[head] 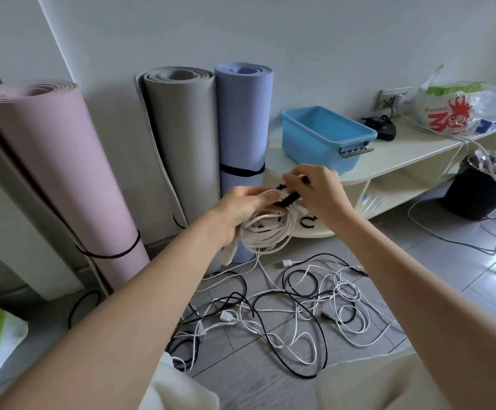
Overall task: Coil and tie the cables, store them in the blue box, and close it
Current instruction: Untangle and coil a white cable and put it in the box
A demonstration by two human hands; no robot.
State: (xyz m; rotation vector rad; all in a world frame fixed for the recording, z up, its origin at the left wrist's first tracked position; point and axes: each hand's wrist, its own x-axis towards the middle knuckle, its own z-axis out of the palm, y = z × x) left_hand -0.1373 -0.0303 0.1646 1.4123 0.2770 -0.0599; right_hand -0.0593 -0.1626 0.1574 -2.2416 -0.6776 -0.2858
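1. Grey tiled floor: tangled black and white cables, black bin, three upright rolled mats.
2. Cream low shelf unit: open blue box, black adapter, plastic bag.

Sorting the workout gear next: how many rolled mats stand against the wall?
3: a pink mat at left, a grey mat in the middle, a blue mat beside the shelf.

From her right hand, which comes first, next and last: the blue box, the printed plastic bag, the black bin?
Measured from the right hand in the head view:
1. Blue box, on the shelf just behind it.
2. Black bin, on the floor, right.
3. Printed plastic bag, far right on the shelf.
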